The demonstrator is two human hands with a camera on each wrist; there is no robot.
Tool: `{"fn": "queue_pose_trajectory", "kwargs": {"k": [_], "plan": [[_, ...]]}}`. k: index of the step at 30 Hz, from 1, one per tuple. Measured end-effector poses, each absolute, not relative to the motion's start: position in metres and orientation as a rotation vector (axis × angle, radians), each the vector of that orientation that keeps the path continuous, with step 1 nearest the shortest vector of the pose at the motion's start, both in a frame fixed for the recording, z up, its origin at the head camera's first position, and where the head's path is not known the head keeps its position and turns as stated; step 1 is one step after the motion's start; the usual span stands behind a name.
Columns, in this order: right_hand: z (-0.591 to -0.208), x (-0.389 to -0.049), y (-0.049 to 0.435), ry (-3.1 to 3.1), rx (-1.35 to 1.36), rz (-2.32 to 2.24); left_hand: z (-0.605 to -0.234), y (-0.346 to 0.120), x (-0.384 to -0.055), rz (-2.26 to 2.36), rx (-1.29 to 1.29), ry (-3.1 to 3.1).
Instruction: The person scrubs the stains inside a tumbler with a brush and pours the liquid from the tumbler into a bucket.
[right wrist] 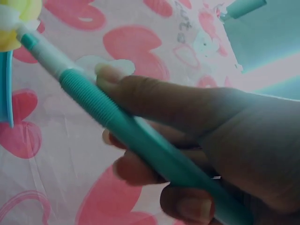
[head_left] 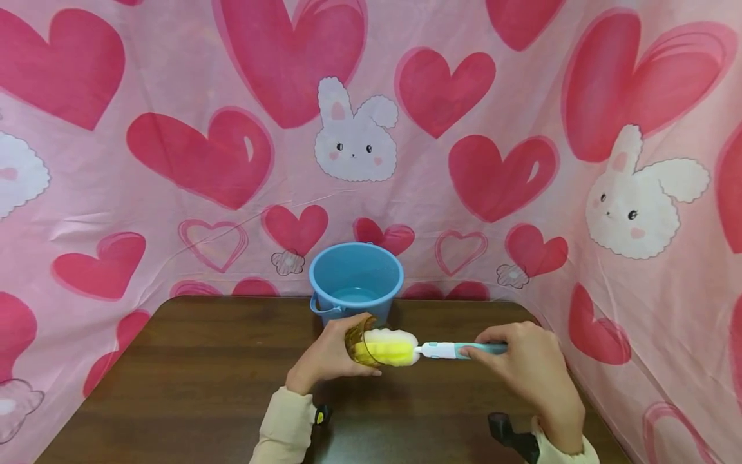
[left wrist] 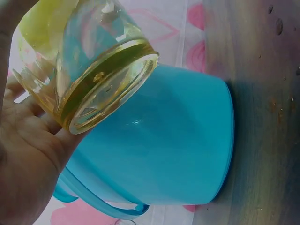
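Observation:
My left hand (head_left: pixel 330 351) grips an amber glass cup (head_left: pixel 355 341), tipped on its side with its mouth toward the right. In the left wrist view the thick base of the cup (left wrist: pixel 112 86) shows, with yellow sponge seen through the glass. My right hand (head_left: pixel 527 361) holds a bottle brush by its teal and white handle (right wrist: pixel 136 136), thumb along one side and fingers curled under it. The brush's white and yellow sponge head (head_left: pixel 391 348) sits partly inside the cup's mouth. Both are held above the table, in front of the bucket.
A blue bucket (head_left: pixel 324 293) with water in it stands at the table's far edge, its handle hanging at the left. The brown wooden table (head_left: pixel 191 380) carries some water drops in the left wrist view. A pink heart-and-rabbit cloth (head_left: pixel 429 187) hangs behind and at the sides.

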State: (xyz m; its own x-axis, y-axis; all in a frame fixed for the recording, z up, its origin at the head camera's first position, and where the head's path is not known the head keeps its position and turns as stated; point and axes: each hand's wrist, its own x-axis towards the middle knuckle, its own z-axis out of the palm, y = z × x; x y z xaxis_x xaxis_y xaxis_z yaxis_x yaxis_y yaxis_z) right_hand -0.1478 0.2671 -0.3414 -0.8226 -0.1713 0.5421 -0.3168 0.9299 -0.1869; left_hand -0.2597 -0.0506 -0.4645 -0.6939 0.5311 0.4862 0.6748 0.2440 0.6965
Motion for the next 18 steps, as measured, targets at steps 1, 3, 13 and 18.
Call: {"fn": "queue_pose_trajectory", "kwargs": {"k": [1,3,13,18], "plan": [[-0.3418,-0.1483,0.2674,-2.523,0.368,0.368,-0.4646,-0.0500,-0.2596,-1.444,-1.155,-2.360],[-0.3428,-0.1497,0.2676,-2.456,0.404,0.366,-0.4646,-0.0490,-0.2596,-1.449,-1.159,-2.372],[-0.3442,-0.1548,0.2666,-2.352,0.344,0.335,-0.4665,-0.0502,-0.2607,-1.414,-1.181,-2.367],[-0.3425,-0.1535,0.2679,-2.535,0.244,0.375,-0.4658,-0.0519,-0.2630,-1.378,-1.154,-2.334]]}}
